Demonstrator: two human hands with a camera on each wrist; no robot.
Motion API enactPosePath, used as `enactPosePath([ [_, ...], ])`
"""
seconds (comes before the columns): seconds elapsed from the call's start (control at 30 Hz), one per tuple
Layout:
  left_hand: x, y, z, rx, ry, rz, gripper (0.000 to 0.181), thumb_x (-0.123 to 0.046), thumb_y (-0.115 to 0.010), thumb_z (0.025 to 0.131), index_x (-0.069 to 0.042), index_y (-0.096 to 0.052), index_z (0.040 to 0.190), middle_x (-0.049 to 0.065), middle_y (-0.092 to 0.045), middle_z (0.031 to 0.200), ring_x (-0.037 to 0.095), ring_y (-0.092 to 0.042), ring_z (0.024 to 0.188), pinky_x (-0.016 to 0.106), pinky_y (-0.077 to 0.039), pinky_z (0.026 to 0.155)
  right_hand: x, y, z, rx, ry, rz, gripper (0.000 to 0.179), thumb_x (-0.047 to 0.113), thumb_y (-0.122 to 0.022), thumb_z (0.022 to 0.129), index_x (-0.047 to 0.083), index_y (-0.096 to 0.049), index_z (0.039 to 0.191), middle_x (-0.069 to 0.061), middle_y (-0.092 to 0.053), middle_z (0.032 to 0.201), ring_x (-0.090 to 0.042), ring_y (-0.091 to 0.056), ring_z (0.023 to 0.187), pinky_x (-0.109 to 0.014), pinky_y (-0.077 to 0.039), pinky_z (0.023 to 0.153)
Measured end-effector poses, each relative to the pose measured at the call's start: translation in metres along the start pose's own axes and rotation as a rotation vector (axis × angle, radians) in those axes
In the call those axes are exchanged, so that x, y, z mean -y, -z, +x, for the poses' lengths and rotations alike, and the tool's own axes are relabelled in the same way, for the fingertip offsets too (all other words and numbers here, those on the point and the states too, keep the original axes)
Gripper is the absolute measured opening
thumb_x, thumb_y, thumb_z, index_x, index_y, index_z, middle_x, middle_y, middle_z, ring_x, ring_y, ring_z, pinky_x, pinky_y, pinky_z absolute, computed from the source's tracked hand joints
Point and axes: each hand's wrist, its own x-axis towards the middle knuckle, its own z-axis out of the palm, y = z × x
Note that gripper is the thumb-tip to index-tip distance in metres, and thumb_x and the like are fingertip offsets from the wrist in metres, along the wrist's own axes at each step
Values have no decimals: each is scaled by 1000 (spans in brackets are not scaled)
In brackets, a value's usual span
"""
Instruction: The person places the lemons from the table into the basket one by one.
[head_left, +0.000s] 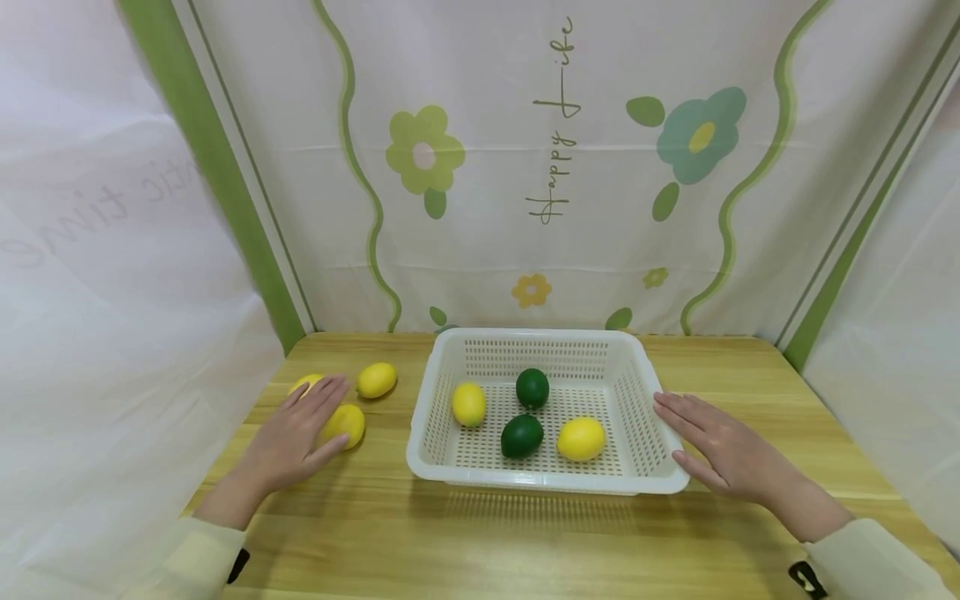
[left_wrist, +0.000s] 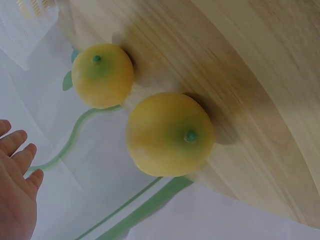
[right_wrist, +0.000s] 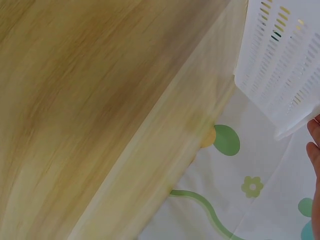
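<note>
On the table point(head_left: 360, 542), smooth lemons point(head_left: 350, 427), probably light, best held round the middle, lay beside the basket point(head_left: 540, 481) under a straight-fingered left hand point(head_left: 295, 435), the right hand point(head_left: 723, 450) uncurled at the basket's rim.

The left hand point(head_left: 298, 435) has its back up, fingers out straight and thumb stuck out sideways. The right hand point(head_left: 726, 450) has its fingers out too, thumb apart. The left arm point(head_left: 228, 497) and right arm point(head_left: 812, 510) reach forward and inward.

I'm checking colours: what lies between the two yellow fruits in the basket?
Head view: the nearer dark green fruit; the farther dark green fruit sits behind it.
</note>
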Motion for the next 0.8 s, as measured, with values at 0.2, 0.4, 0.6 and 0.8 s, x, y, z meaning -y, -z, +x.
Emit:
enactPosePath([
  [0.2, 2, 2, -6, 9, 16, 8, 73, -51, -45, 98, 7, -42, 142, 22, -43, 145, 39, -40, 132, 44, -16, 117, 0, 0, 1, -4, 4, -10, 60, 41, -33, 105, -7, -53, 134, -20, -51, 139, -25, -39, 136, -29, -17, 116],
  [0.4, 4, 2, -12, 19, 40, 20, 73, -52, -47, 98, 6, -44, 142, 21, -43, 146, 40, -41, 132, 46, -20, 115, 0, 0, 1, 1, 2, -9, 61, 42, -33, 105, -8, -53, 134, -19, -51, 139, -25, -38, 137, -29, -17, 116],
  [0.6, 8, 2, -20, 31, 75, 12, 73, -51, -52, 96, 4, -44, 142, 22, -42, 146, 41, -41, 131, 37, -8, 118, 1, 0, 1, -2, 0, -14, 61, 42, -33, 105, -8, -53, 133, -19, -51, 140, -24, -38, 137, -27, -17, 116],
  [0.8, 16, 5, -28, 7, 108, 18, 71, -52, -57, 92, 1, -49, 140, 23, -50, 139, 42, -48, 123, 51, -31, 108, 1, 1, 0, -6, 0, -4, 61, 42, -33, 105, -8, -53, 134, -18, -51, 140, -24, -38, 137, -27, -17, 116],
])
